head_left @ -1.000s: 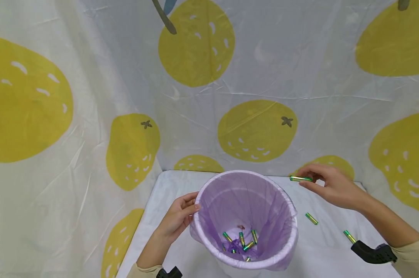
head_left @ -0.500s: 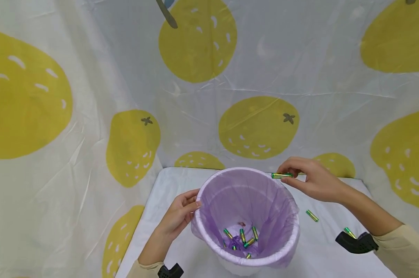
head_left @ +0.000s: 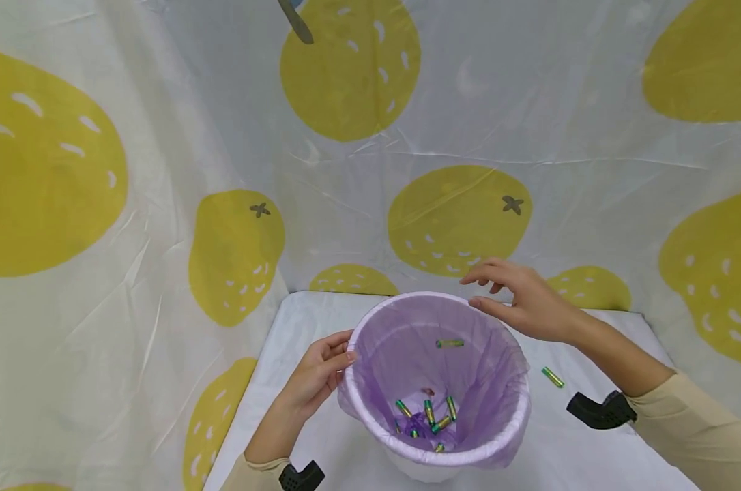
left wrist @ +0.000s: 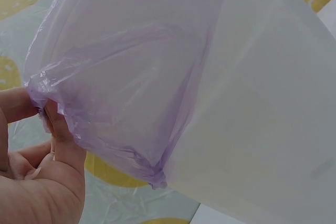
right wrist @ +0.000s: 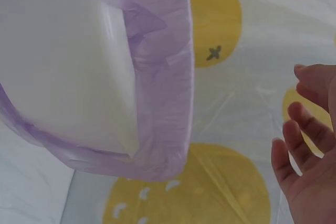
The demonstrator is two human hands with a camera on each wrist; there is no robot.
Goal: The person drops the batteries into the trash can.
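A white trash bin (head_left: pixel 424 473) lined with a purple plastic bag (head_left: pixel 407 341) stands tilted in the head view. My left hand (head_left: pixel 314 372) grips its left rim, thumb over the edge; the left wrist view shows the fingers pinching the bag's fold (left wrist: pixel 39 95). Above the far right rim is my right hand (head_left: pixel 524 300), its fingers spread and holding nothing. A green-and-gold battery (head_left: pixel 449 344) is inside the bin, high above the bottom, apart from the hand. Several similar batteries (head_left: pixel 429 412) lie at the bottom, near a small reddish-brown bit (head_left: pixel 428 391).
On the white table (head_left: pixel 567 423), right of the bin, lies another green-and-gold battery (head_left: pixel 553 377). Behind the table hangs a pale curtain (head_left: pixel 340 225) with yellow fruit prints. Black wrist cameras (head_left: pixel 600 410) sit on both forearms.
My right hand has moved left to the bin's rim and let go of the battery, which is now inside the bin. The left hand keeps its grip. My right forearm now hides the far-right table battery.
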